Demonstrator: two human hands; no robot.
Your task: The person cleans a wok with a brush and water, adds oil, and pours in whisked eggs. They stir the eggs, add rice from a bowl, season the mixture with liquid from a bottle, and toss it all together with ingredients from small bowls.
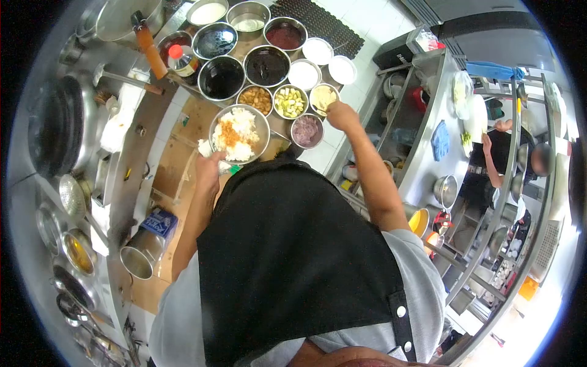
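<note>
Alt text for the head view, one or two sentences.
A person's left hand holds a metal bowl of what looks like white rice with an orange topping, while the right hand is at the edge of a small bowl of pale yellow food. Nearby are dark liquids and other ingredients in round containers.

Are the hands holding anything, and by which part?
The left hand holds the rice bowl by its near rim. The right hand is at a smaller bowl; whether it grips anything can't be told.
</note>
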